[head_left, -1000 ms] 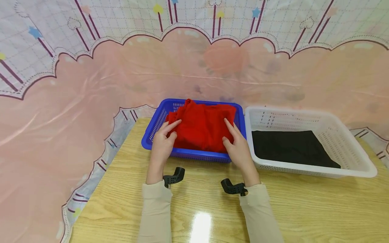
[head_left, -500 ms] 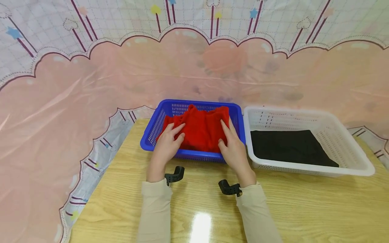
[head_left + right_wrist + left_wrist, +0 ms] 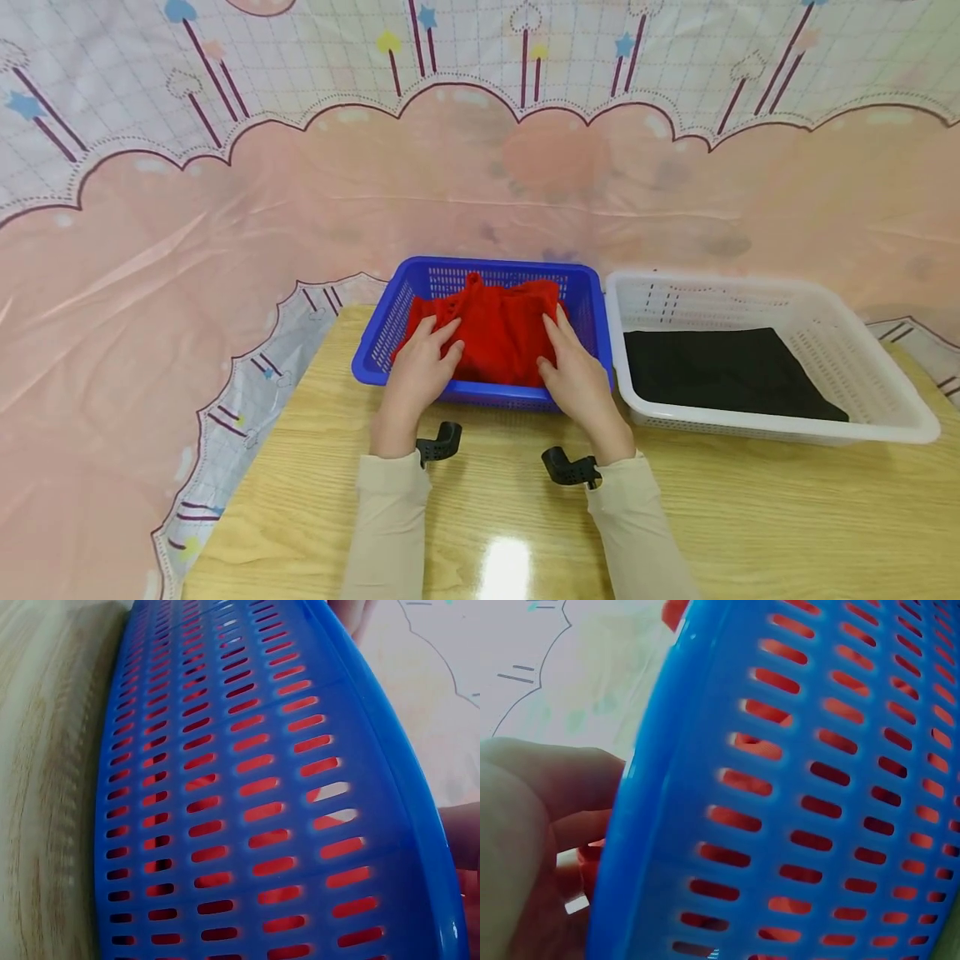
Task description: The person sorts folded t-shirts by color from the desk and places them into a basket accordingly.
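A rumpled red cloth [image 3: 498, 337] lies inside the blue basket [image 3: 510, 392]. On the cloth's left part rests my left hand [image 3: 420, 371], thumb and index finger spread over the fabric. My right hand [image 3: 579, 375] touches its right edge, index finger extended along it. The other fingers of both hands are partly hidden in the basket. In the left wrist view, the slotted wall [image 3: 780, 787] stands before the hand, whose fingers reach over the rim. Red fabric shows through the slots in the right wrist view, with only a little of the right hand [image 3: 466, 836] visible.
Right beside the blue basket stands a white basket [image 3: 780, 423] with a flat black cloth [image 3: 731, 371] in it. Both are on a wooden table [image 3: 750, 517]. A patterned pink and white curtain [image 3: 420, 175] hangs behind and along the left side.
The red cloth has sunk lower in the blue basket, and its right edge has shifted left. My right hand has moved slightly left, my left hand slightly right. The head view has tilted a little.
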The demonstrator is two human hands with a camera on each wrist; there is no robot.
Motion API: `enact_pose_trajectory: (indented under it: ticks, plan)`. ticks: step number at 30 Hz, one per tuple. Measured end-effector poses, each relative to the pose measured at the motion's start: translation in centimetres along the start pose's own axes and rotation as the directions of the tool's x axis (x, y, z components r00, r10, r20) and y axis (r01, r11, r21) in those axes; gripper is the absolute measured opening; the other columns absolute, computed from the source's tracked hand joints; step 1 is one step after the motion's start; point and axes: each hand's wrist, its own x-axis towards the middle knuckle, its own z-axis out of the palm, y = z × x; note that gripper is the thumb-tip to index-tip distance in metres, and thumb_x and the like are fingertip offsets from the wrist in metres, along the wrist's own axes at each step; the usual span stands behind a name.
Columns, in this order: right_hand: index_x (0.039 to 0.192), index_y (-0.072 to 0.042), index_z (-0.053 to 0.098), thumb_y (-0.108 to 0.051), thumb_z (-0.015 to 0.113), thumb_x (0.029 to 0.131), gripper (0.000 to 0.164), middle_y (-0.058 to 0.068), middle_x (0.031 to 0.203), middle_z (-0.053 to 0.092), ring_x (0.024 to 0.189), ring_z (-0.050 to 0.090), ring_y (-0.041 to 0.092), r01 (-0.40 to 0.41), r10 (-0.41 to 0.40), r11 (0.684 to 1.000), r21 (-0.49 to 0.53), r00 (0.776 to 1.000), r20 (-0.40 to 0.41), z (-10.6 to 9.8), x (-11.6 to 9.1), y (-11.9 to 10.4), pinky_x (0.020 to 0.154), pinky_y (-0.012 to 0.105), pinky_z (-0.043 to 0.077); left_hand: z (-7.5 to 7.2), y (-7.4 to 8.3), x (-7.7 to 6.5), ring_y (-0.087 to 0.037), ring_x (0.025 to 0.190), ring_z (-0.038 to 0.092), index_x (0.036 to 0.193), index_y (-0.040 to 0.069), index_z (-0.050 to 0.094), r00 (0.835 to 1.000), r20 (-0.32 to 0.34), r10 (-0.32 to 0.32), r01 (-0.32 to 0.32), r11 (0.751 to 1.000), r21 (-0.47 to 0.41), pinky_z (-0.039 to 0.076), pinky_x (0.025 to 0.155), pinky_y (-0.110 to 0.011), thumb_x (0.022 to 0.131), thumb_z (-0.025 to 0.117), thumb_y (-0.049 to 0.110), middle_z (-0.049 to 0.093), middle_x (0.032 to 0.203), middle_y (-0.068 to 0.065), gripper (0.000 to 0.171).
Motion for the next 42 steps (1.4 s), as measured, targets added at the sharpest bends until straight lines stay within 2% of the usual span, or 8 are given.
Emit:
enact_pose_trajectory:
  ticks: [2,4,8,16,24,29,35,42]
  plan:
    - [0.142,-0.011,0.025,-0.017,0.053,0.087,0.062,0.003,0.148,0.011,0.119,0.041,0.030,-0.016,0.016,1.000,0.005,1.000,0.008,-0.09,0.07,-0.03,0.068,0.042,0.048,-0.01,0.09,0.04,-0.032,0.123,0.036,0.132,0.015,0.046,1.000,0.001,0.001,-0.001,1.000,0.004,0.032,0.097,-0.049,0.091,0.048,0.029,0.034,0.137,-0.016,0.043]
    - [0.142,-0.010,0.024,-0.021,0.052,0.088,0.062,0.006,0.148,0.014,0.124,0.035,0.029,-0.040,0.040,0.999,0.011,0.999,0.024,-0.16,0.14,-0.07,0.081,0.050,0.044,-0.02,0.17,0.10,-0.032,0.123,0.036,0.132,0.015,0.046,1.000,0.005,-0.001,0.001,1.000,0.007,0.032,0.096,-0.049,0.091,0.049,0.029,0.034,0.137,-0.016,0.044]
    - [0.142,-0.012,0.024,-0.026,0.050,0.089,0.061,0.010,0.145,0.021,0.126,0.032,0.030,-0.088,0.088,0.996,0.013,0.995,0.055,-0.24,0.19,-0.18,0.091,0.057,0.033,0.02,0.31,0.26,-0.032,0.122,0.037,0.132,0.015,0.046,1.000,0.011,-0.011,0.011,1.000,0.018,0.033,0.096,-0.049,0.090,0.049,0.029,0.035,0.136,-0.016,0.044]
    - [0.141,-0.016,0.029,-0.032,0.048,0.089,0.057,0.011,0.146,0.020,0.124,0.035,0.032,-0.117,0.117,0.993,-0.006,0.989,0.086,-0.22,0.20,-0.44,0.089,0.058,0.034,0.18,0.35,0.40,-0.033,0.121,0.039,0.134,0.018,0.044,0.998,0.028,-0.050,0.048,0.997,0.060,0.038,0.089,-0.054,0.090,0.049,0.033,0.035,0.136,-0.016,0.047]
    - [0.141,-0.019,0.027,-0.034,0.048,0.089,0.058,0.009,0.147,0.017,0.120,0.040,0.032,-0.113,0.114,0.993,-0.012,0.990,0.081,-0.31,0.17,-0.54,0.085,0.057,0.038,0.06,0.41,0.40,-0.031,0.125,0.033,0.133,0.017,0.045,0.996,0.031,-0.084,0.082,0.994,0.069,0.035,0.090,-0.056,0.089,0.048,0.034,0.032,0.139,-0.015,0.047]
    - [0.140,-0.021,0.031,-0.035,0.048,0.089,0.055,0.008,0.147,0.017,0.122,0.038,0.032,-0.112,0.114,0.993,-0.019,0.989,0.090,-0.31,0.26,-0.52,0.087,0.058,0.036,-0.27,0.49,0.32,-0.031,0.125,0.033,0.133,0.013,0.044,0.992,0.062,-0.111,0.106,0.992,0.074,0.033,0.093,-0.054,0.090,0.048,0.035,0.030,0.140,-0.015,0.049]
    - [0.138,-0.021,0.034,-0.034,0.047,0.089,0.052,0.009,0.146,0.019,0.124,0.034,0.033,-0.116,0.120,0.992,-0.042,0.987,0.110,-0.16,0.35,-0.55,0.089,0.060,0.032,-0.24,0.48,0.32,-0.032,0.124,0.033,0.132,0.011,0.045,0.991,0.054,-0.121,0.116,0.989,0.088,0.035,0.091,-0.054,0.089,0.048,0.035,0.029,0.140,-0.015,0.049]
    - [0.138,-0.021,0.034,-0.035,0.047,0.089,0.052,0.008,0.147,0.018,0.127,0.029,0.032,-0.133,0.136,0.990,-0.036,0.984,0.113,-0.02,0.25,-0.60,0.090,0.062,0.029,-0.05,0.44,0.28,-0.035,0.124,0.032,0.132,0.011,0.045,0.991,0.038,-0.125,0.121,0.988,0.093,0.037,0.086,-0.059,0.089,0.050,0.032,0.017,0.145,-0.013,0.048]
